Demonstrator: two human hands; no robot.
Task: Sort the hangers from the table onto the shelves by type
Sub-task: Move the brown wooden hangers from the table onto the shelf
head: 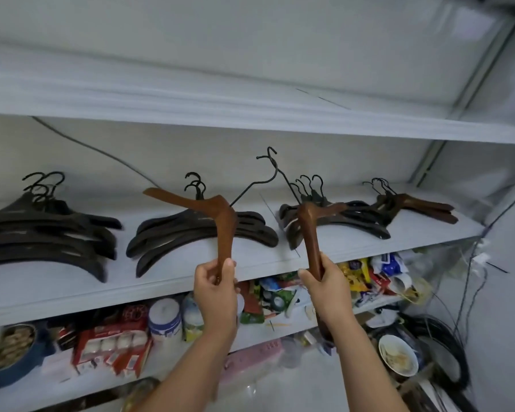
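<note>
on the shelf (57,298), at the far left, a first dark pile (42,233) of hangers is seen, and next to it a second dark pile (202,230), whose lowest arms lie close to the front edge. in front of this pile the left brown hanger (225,221) is held up by the left hand (216,288); the fingers and thumb are curled tightly around the end of one arm, so the hanger stands almost upright with its hook pointing up and to the right. just beside it, the right brown hanger (311,233) is gripped in the same way by the right hand (324,283), also at the end of one arm. behind it a third dark pile (360,218) is found, and at the far right the brown pile (419,206), where both held hangers probably belong. the two metal hooks appear to cross near their tops, so they could be tangled when the hangers are moved apart. a hook could also be caught on the hooks of the third dark pile when the hangers are carried over it, and this pile could be dragged off the shelf. because each hanger is held only at one end, it could be swung or dropped onto the cluttered lower shelf (250,334).
</note>
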